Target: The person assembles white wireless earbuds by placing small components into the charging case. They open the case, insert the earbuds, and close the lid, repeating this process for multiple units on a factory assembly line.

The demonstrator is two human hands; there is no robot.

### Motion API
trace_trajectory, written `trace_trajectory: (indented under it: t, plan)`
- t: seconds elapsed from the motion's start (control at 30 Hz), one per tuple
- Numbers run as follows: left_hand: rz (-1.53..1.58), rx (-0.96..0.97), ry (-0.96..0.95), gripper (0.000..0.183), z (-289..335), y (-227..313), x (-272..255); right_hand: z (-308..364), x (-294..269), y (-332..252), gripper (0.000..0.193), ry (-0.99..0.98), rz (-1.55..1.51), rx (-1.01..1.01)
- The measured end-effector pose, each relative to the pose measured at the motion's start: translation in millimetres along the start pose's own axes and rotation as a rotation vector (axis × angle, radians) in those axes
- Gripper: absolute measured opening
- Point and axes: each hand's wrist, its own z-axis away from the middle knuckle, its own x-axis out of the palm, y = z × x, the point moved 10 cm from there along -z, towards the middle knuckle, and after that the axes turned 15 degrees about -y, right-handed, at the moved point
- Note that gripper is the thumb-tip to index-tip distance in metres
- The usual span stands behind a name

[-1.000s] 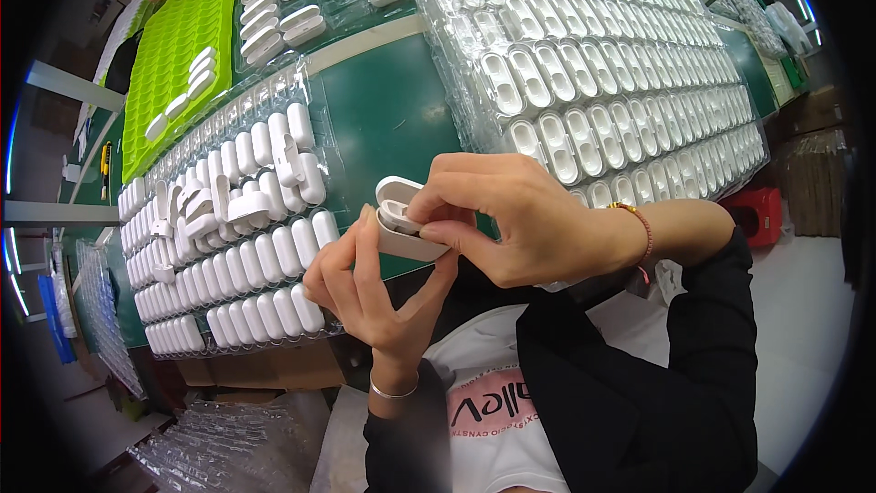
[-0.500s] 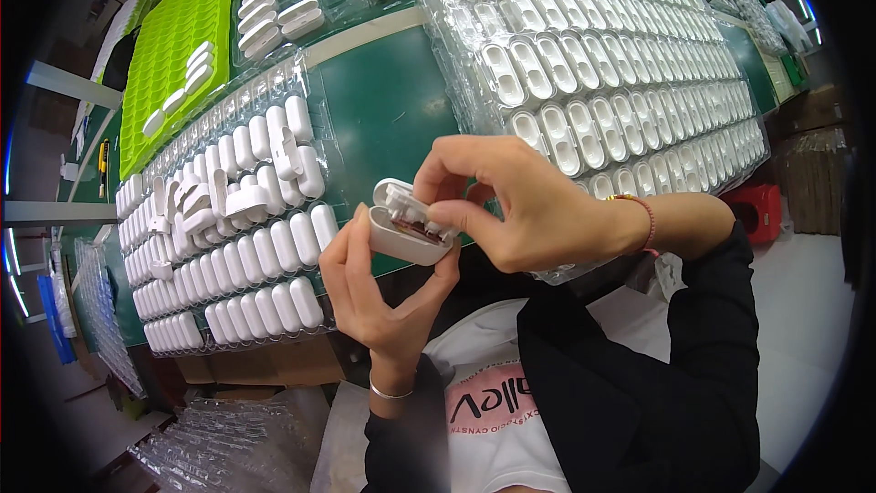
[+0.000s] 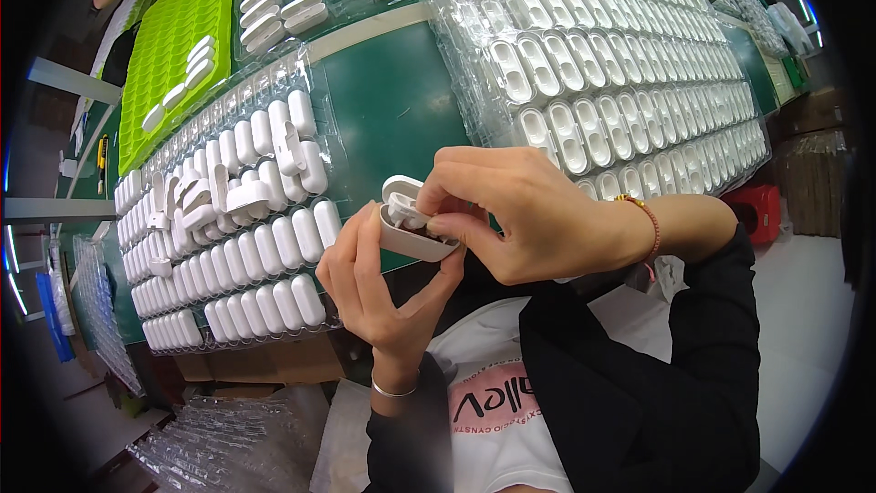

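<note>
A white earbud charging case (image 3: 415, 243) with its lid up is gripped between the thumb and fingers of my left hand (image 3: 383, 297). Pinched in my right hand (image 3: 511, 215) is a white plastic inner part (image 3: 402, 210), which sits partly down inside the case's opening. Reddish-brown bits show below that part. My right fingertips hide some of it and the case's right end. Left of my hands, a clear tray (image 3: 333, 184) carries rows of closed white cases (image 3: 265, 246), with several loose white pieces (image 3: 196, 201) lying on top.
At the right, stacked clear trays hold rows of white inner shells (image 3: 584, 128). A bright green tray (image 3: 169, 59) with a few white cases lies at the far left. More open cases (image 3: 304, 12) stand at the back. A red box (image 3: 757, 212) is beyond my right elbow.
The white inner part has gone lower into the case, and less of the inside shows. My right hand has shifted slightly down and right; my left still grips the case.
</note>
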Motion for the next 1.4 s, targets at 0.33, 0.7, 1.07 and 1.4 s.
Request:
trace_trajectory:
  t: [0.33,0.7,1.07,1.4]
  plan:
    - [-0.014,0.016,0.011,0.07,0.8,1.2,2.0,1.5,1.8,-1.1,0.01,0.054,0.02,-0.044]
    - [-0.044,0.025,-0.006,0.071,0.1,0.0,1.4,0.3,8.0,6.5,0.008,0.021,-0.055,-0.041]
    - [-0.054,-0.053,0.005,0.074,16.1,-12.5,-2.9,2.4,-12.9,-11.9,0.014,0.112,-0.024,-0.119]
    - [-0.03,-0.023,0.035,0.076,19.0,-7.6,-4.7,6.7,-10.2,-18.1,0.016,0.098,-0.008,-0.149]
